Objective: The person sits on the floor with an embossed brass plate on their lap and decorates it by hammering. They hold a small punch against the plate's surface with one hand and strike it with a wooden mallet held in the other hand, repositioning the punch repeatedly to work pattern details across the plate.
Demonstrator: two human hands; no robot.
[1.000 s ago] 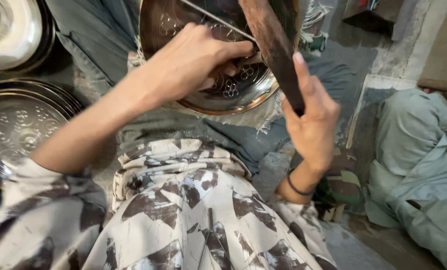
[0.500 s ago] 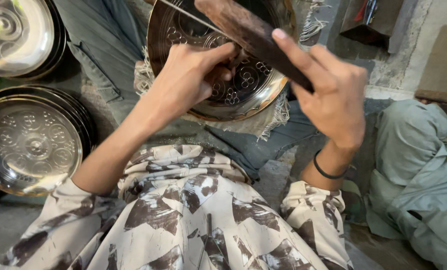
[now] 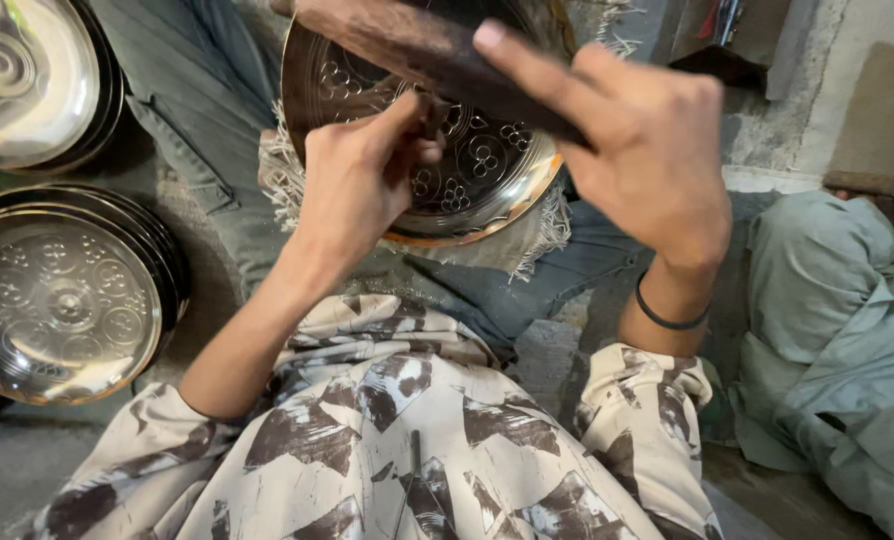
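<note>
Pinching a thin metal punch (image 3: 429,108) in your left hand (image 3: 362,185) and gripping a dark wooden mallet (image 3: 437,55) in your right hand (image 3: 647,150), you have the round, shiny engraved metal tray (image 3: 467,170) on your lap largely patterned with circles and flower clusters, with further marks seemingly left to strike.

Wooden bat (image 3: 437,55): upper end cut off by top edge | engraved tray (image 3: 467,170): top rim out of frame, left part covered by left hand (image 3: 357,180) | small tool in left fingers: mostly hidden, kind unclear | right hand (image 3: 647,160): palm unseen | upper plate stack (image 3: 27,80): cropped at left edge.
</note>
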